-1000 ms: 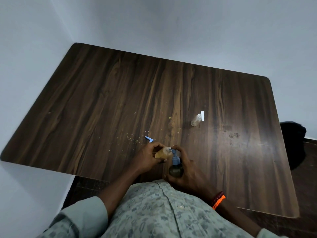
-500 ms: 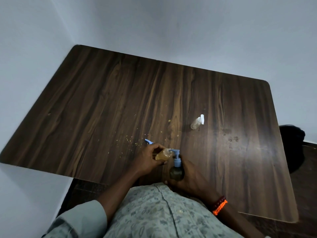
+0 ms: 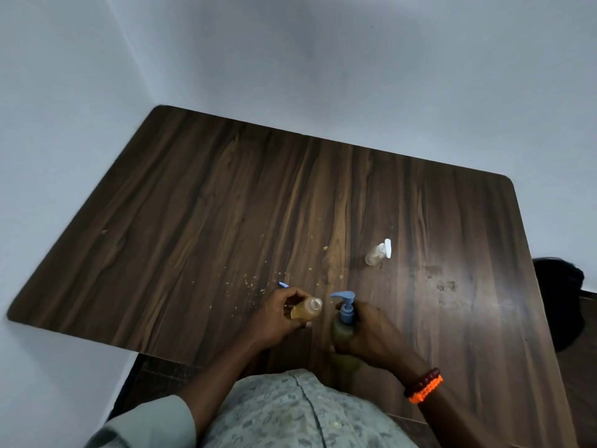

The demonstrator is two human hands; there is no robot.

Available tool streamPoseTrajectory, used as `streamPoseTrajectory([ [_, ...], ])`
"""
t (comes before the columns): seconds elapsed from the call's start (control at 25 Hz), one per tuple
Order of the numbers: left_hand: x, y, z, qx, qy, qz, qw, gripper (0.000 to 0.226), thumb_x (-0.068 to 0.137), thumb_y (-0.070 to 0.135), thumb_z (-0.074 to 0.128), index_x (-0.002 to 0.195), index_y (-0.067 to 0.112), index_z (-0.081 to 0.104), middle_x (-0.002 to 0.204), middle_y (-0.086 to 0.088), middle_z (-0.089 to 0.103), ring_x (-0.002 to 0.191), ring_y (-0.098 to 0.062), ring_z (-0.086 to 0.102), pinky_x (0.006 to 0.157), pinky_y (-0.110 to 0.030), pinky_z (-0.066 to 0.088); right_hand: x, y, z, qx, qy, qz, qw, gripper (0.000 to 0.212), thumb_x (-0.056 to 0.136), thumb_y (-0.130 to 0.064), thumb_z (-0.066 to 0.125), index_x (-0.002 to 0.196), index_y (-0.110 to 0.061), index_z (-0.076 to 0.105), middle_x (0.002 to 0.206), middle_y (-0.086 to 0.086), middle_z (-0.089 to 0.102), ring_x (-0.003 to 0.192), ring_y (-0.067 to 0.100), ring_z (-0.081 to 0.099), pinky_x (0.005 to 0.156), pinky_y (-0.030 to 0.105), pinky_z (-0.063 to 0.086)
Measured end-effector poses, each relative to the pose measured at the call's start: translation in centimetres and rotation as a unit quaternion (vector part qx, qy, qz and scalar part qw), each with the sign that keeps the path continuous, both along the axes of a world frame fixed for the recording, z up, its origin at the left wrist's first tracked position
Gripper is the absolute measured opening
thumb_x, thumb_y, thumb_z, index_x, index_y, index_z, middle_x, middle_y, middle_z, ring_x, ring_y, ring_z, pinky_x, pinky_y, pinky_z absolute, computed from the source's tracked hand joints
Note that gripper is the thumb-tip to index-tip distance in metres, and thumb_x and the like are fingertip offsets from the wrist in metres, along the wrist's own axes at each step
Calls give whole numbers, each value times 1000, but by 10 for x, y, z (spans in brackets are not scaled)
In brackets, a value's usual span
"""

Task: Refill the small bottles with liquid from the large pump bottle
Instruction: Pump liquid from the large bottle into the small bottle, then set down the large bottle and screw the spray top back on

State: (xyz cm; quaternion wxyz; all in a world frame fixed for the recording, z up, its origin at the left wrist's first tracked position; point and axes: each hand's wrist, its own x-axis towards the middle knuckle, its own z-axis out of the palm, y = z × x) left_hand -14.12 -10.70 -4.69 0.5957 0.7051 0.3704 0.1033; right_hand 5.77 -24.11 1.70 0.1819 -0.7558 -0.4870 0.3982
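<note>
Left hand: the left hand, low in the frame just left of centre, is curled round the small amber bottle, which is tilted with its uncapped mouth turned toward the pump.
Right hand: the right hand, just right of it, wraps the body of the large pump bottle, which stands upright near the table's near edge.
Pump: the blue pump head has its spout pointing left toward the small bottle's mouth, close to it but apart.
Step in hand: a refill of the held bottle, which already shows a good share of amber liquid; no finger is on the pump top at this moment.
Next move: it likely calls for bringing the mouth under the spout tip and pressing the pump, or else capping this bottle if it is judged full.
Blue piece: a small blue part lies on the wooden table just behind the left hand, possibly this bottle's cap; too small to tell.
Second bottle: a clear small bottle with a white cap lies on its side in the right middle of the frame, well apart and seemingly empty.
In the way: only scattered crumbs near the left hand; nothing stands between spout and mouth.
Risk: the narrow mouth could miss the stream, and liquid would drip onto the table.
</note>
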Motion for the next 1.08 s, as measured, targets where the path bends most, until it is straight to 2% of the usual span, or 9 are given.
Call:
streamPoseTrajectory([
  [0.12, -5, 3, -2, -6, -4, 22, 1000, 42, 75, 19, 93, 111, 33, 77, 112, 12, 81, 109, -4, 75, 97, -26, 60, 7, 29, 9, 45, -17, -4, 999, 56, 68, -18, 92, 113, -28, 60, 100, -17, 62, 91, -6, 64, 78, 4, 50],
  [0.24, -7, 4, -4, -5, -3, 23, 1000, 42, 76, 17, 94, 115, 21, 77, 113, 6, 81, 111, -8, 74, 101, -34, 60, 12, 66, 15, 65, -28, 7, 997, 64, 75, -23, 89, 132, -18, 60, 126, -2, 64, 112, 11, 62, 93, 22, 54],
  [0.36, -6, 4, -3, -9, 0, 23, 1000, 40, 75, 13, 94, 110, 22, 77, 110, 5, 81, 107, -12, 76, 96, -34, 61, 18, 102, 18, 94, -50, 20, 994, 53, 77, -16, 87, 124, -10, 64, 116, 7, 70, 90, 5, 62, 73, 6, 49],
  [0.44, -6, 6, -3, -11, 6, 24, 1000, 41, 76, 10, 93, 111, 24, 76, 111, 6, 80, 107, -8, 75, 94, -23, 59, 19, 126, 17, 126, -65, 23, 990, 39, 79, -10, 84, 113, -1, 67, 97, 10, 71, 75, 9, 63, 69, 2, 50],
  [0.56, -7, 9, -8, -17, 16, 15, 1000, 44, 76, 7, 93, 116, 16, 75, 114, 5, 79, 109, -4, 74, 93, -13, 54, 16, 160, 15, 126, -65, 42, 989, 32, 83, -12, 80, 111, -3, 70, 99, 4, 69, 93, 24, 67, 85, 30, 57],
  [0.64, -8, 9, -10, -20, 25, 10, 999, 44, 76, 10, 93, 114, 21, 75, 110, 11, 79, 106, 4, 72, 89, -7, 52, 16, 179, 8, 141, -55, 67, 986, 25, 83, -10, 80, 105, -2, 72, 92, -4, 65, 93, 23, 64, 86, 39, 54],
  [0.8, -6, 9, -13, -26, 37, 4, 999, 51, 74, 16, 94, 102, 52, 70, 102, 25, 77, 102, 13, 69, 84, -5, 51, 13, 204, -7, 116, -34, 111, 986, 34, 88, -15, 78, 120, -8, 71, 117, 8, 68, 103, 18, 63, 88, 29, 52],
  [0.92, -4, 10, -13, -41, 34, -9, 999, 58, 75, 21, 92, 101, 67, 66, 109, 39, 72, 106, 14, 68, 87, -3, 51, 12, 215, -14, 84, -14, 129, 988, 38, 90, -20, 79, 126, -15, 68, 131, 7, 64, 110, 11, 57, 88, 15, 45],
  [1.08, -4, 9, -15, -36, 34, -10, 999, 49, 70, 40, 89, 106, 65, 66, 114, 35, 74, 109, 10, 71, 90, -6, 54, 14, 219, -19, 78, -5, 109, 991, 43, 89, -24, 80, 128, -16, 64, 131, 6, 64, 108, 9, 54, 97, 30, 49],
])
